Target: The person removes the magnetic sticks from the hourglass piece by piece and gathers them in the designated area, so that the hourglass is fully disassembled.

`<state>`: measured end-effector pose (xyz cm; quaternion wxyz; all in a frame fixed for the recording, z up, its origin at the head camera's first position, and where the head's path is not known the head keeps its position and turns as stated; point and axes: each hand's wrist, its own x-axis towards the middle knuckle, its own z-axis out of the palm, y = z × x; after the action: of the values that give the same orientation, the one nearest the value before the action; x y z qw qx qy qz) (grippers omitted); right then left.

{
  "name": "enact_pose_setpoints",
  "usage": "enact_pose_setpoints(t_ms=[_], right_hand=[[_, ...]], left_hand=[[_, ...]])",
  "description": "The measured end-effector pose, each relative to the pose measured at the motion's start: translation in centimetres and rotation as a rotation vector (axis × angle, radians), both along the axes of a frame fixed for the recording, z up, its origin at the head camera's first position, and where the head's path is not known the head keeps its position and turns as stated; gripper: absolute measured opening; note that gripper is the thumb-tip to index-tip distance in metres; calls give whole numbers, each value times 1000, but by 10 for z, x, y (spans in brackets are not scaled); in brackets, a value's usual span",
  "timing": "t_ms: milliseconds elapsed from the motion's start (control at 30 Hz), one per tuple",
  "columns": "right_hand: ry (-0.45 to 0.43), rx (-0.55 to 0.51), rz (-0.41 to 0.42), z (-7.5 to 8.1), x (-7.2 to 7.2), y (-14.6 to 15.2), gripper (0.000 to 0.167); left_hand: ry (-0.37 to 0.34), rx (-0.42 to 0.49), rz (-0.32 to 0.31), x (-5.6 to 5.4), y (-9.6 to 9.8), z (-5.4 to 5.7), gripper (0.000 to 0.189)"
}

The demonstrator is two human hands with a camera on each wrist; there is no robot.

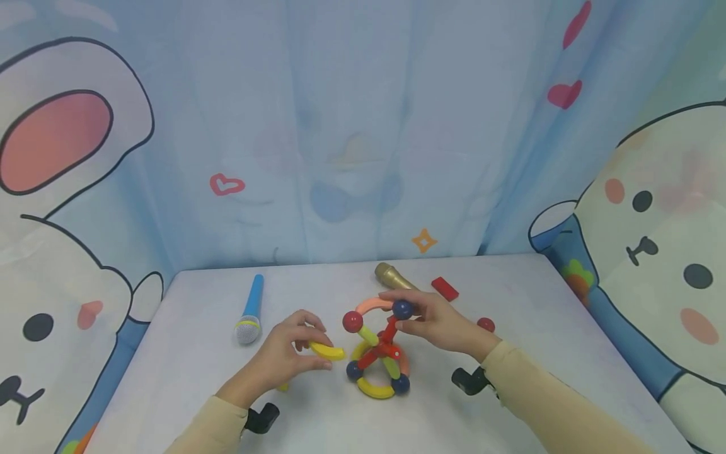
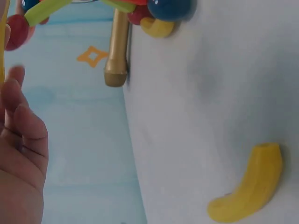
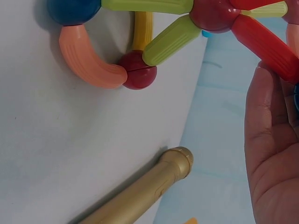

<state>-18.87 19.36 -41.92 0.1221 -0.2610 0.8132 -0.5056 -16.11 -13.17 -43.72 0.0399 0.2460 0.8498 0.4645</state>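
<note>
My left hand [image 1: 278, 359] pinches a yellow curved rod [image 1: 329, 352] between thumb and fingertips, its free end pointing toward a ball-and-rod construction [image 1: 387, 350]. That construction stands on the table, built of red and blue balls with straight green and red rods and curved yellow and pink ones. At its top, my right hand [image 1: 445, 320] grips it around a dark blue ball [image 1: 403, 309], beside a red rod [image 3: 268, 49]. A pink curved rod [image 1: 371, 304] arches from there to a red ball [image 1: 352, 321]. Another yellow curved rod [image 2: 250, 186] lies below my left hand.
A gold microphone [image 1: 394, 276] and a red block [image 1: 445, 289] lie behind the construction. One loose red ball [image 1: 485, 324] sits behind my right forearm. To the left lies a blue microphone [image 1: 252, 309]. A patterned curtain [image 1: 351, 126] hangs behind the white table [image 1: 317, 429].
</note>
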Motion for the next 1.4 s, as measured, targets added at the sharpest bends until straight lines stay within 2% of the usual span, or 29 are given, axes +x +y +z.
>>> enact_pose_setpoints(t_ms=[233, 400, 567, 633, 767, 833, 1133, 1400], right_hand=[[1, 8, -9, -1, 0, 0, 59], [-2, 14, -12, 1, 0, -1, 58], [14, 14, -11, 3, 2, -1, 58], [29, 18, -9, 3, 2, 0, 59], [25, 18, -5, 3, 2, 0, 59], [11, 15, -5, 3, 2, -1, 58], [-1, 9, -2, 1, 0, 0, 56], [0, -2, 5, 1, 0, 0, 56]], left_hand=[[-59, -47, 21, -2, -12, -12, 24], [-96, -111, -13, -7, -23, -23, 25], [-137, -228, -60, -14, -30, -33, 24], [-119, -303, -77, -16, -32, -37, 24], [-41, -458, -118, -19, -35, -45, 23], [-6, -497, -138, -18, -37, -48, 24], [23, -509, -166, -16, -45, -54, 29], [-14, -414, -151, -16, -46, -56, 23]])
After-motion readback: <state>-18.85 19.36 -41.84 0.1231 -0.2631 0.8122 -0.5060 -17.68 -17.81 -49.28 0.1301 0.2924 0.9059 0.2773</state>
